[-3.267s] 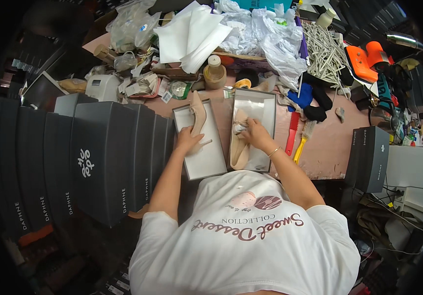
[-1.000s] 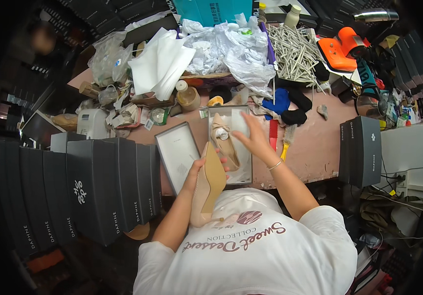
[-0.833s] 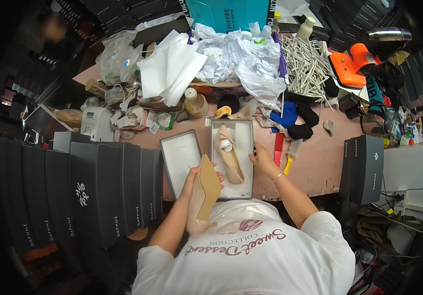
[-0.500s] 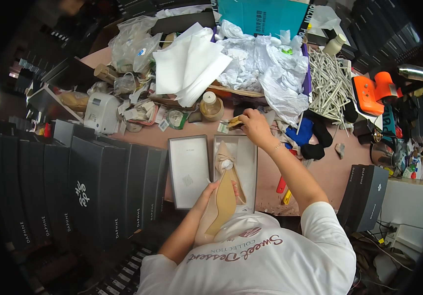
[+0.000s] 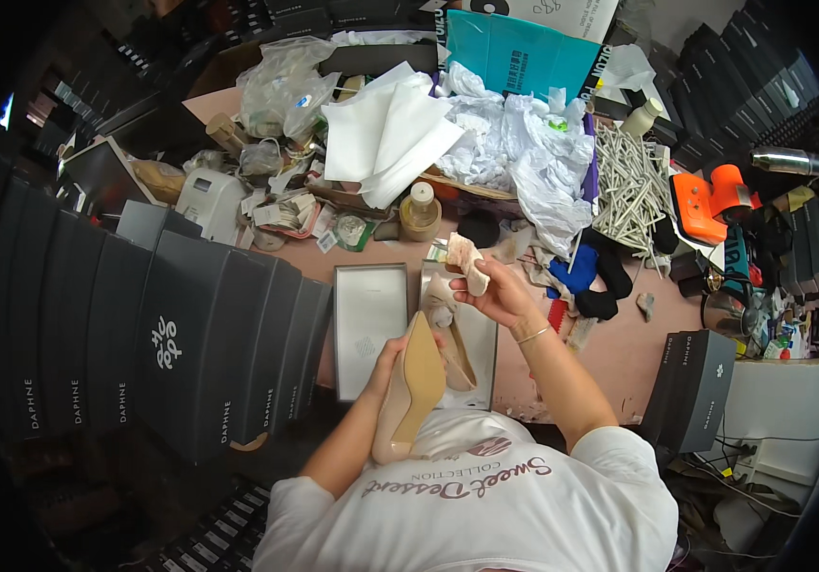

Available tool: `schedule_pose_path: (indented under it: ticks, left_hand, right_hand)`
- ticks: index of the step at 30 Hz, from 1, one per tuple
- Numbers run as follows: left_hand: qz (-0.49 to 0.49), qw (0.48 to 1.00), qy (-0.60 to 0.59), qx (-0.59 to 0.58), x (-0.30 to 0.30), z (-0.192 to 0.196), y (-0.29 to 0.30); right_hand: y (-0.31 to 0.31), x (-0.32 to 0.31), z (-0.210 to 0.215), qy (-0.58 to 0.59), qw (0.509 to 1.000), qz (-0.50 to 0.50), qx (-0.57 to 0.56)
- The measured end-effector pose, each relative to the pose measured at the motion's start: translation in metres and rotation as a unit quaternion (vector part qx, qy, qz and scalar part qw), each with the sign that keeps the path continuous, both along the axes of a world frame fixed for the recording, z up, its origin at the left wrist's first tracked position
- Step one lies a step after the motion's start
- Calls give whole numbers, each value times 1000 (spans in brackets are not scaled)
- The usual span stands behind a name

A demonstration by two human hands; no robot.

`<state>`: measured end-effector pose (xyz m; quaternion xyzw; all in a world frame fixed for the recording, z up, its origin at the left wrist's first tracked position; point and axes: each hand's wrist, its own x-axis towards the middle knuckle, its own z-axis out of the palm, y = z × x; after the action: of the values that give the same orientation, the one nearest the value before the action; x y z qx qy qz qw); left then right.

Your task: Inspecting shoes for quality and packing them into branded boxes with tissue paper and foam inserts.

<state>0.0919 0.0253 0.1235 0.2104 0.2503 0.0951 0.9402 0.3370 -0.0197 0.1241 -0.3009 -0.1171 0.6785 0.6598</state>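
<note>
My left hand (image 5: 386,362) is closed around a beige pointed pump (image 5: 419,377), its tan sole turned up and its heel close to my shirt. My right hand (image 5: 503,294) grips a pale pinkish, crumpled cloth-like piece (image 5: 467,263) between thumb and fingers, apart from the pump's toe and a little above it. Below both hands lies an open grey shoebox (image 5: 485,334) with a matching beige pump (image 5: 460,360) inside, partly hidden by the held one. The box's lid (image 5: 369,319) rests white inside up, just to the left.
Dark shoeboxes (image 5: 195,343) stand in a row at left, more (image 5: 695,391) at right. Behind are a glass jar (image 5: 420,214), white paper sheets (image 5: 385,143), crumpled tissue (image 5: 547,143), a heap of pale sticks (image 5: 630,181) and an orange device (image 5: 700,205). Blue and black cloths (image 5: 600,276) lie right.
My right hand has drawn the cloth-like piece back from the far side of the table toward the pump. The pump's toe has come nearer to me, and its sole faces up more squarely.
</note>
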Motion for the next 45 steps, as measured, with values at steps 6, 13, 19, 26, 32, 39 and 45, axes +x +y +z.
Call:
schedule_pose_path:
  ticks: [6,13,19,26,32,39,45]
  left_hand:
    - [-4,999,-44,17,5,13,1]
    - [2,999,-54,-3,2,28,-1]
    - [-44,996,26,67,5,26,0]
    - [-47,993,16,109,9,37,4]
    - [18,998,56,20,-2,22,4]
    - [53,997,54,6,-4,11,7]
    - [97,993,69,-25,-18,-5,6]
  right_hand:
    - [-43,-63,-17,-118,988,-104,-2]
    - [-59,-70,-31,-256,962,-84,33]
    - [-70,-28,9,-178,979,100,-23]
    - [-60,-56,14,-66,976,187,-92]
    - [-44,-43,-1,-201,972,60,-109]
    - [79,18,24,-691,702,-167,44]
    - [145,29,-7,-859,478,-142,115]
